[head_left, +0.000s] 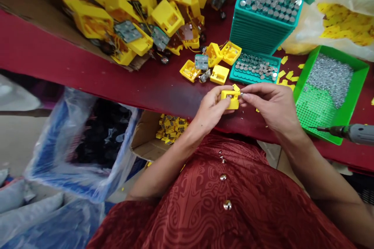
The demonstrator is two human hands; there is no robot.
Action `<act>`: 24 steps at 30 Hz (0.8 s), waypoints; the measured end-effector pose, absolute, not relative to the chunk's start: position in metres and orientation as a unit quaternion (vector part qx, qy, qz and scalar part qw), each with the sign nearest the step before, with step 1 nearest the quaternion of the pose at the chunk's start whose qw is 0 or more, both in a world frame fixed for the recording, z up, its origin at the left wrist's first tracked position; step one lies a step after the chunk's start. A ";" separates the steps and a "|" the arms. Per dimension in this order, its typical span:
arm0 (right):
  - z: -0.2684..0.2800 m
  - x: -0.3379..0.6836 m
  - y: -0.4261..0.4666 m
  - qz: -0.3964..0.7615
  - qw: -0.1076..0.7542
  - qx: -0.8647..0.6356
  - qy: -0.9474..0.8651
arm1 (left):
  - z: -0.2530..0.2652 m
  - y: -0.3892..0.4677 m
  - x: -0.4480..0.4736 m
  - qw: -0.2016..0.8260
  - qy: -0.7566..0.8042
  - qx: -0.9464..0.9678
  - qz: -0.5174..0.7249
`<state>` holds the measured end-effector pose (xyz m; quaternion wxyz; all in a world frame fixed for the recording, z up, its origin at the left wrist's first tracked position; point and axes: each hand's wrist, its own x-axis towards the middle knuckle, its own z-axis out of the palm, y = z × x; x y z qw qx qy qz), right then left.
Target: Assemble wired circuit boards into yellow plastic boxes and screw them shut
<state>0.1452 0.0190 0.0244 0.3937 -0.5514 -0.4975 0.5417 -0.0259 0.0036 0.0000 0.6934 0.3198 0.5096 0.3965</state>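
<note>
My left hand (210, 108) is closed around a small yellow plastic case (233, 104), its thumb lying on the near side. A recess with something shiny inside shows in the case, and a little yellow flap (236, 88) stands at its upper edge. At the case's right end, my right hand (276, 103) pinches with thumb and forefinger. A tiny bright bit shows at those fingertips, too small to name. Just beyond the hands lie open yellow cases (219, 74) with circuit boards (201, 61) and a teal tray (233, 74) of button cells.
Stacked teal trays (254, 33) stand behind. On the right are a green basket (347, 120) of small metal parts and an electric screwdriver (360, 134). Many yellow housings (168, 17) pile up at the back left. Below the table edge sit a carton (146, 140) and a plastic-lined bin (58, 140).
</note>
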 end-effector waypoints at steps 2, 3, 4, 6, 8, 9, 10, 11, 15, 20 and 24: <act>0.023 0.141 0.018 0.527 0.392 -0.557 -0.508 | -0.004 0.003 -0.025 0.676 0.518 0.339 0.400; 0.022 0.139 0.017 0.520 0.392 -0.558 -0.513 | -0.005 0.002 -0.025 0.667 0.521 0.349 0.402; 0.022 0.136 0.016 0.512 0.393 -0.560 -0.520 | -0.007 0.002 -0.025 0.658 0.523 0.360 0.405; 0.020 0.132 0.015 0.495 0.392 -0.560 -0.536 | -0.010 0.001 -0.024 0.648 0.522 0.372 0.411; 0.019 0.130 0.014 0.482 0.391 -0.561 -0.548 | -0.012 0.001 -0.023 0.650 0.517 0.372 0.414; 0.018 0.129 0.014 0.477 0.392 -0.561 -0.550 | -0.013 0.000 -0.023 0.652 0.516 0.369 0.416; 0.017 0.128 0.014 0.475 0.393 -0.562 -0.552 | -0.014 0.000 -0.022 0.653 0.514 0.367 0.418; 0.016 0.127 0.014 0.473 0.393 -0.563 -0.553 | -0.015 0.000 -0.022 0.655 0.512 0.365 0.419; 0.015 0.125 0.015 0.462 0.386 -0.568 -0.562 | -0.018 -0.002 -0.021 0.657 0.505 0.364 0.425; 0.014 0.124 0.016 0.442 0.367 -0.576 -0.581 | -0.025 -0.003 -0.021 0.622 0.507 0.403 0.441; 0.014 0.123 0.015 0.410 0.369 -0.578 -0.601 | -0.029 -0.004 -0.022 0.608 0.509 0.423 0.439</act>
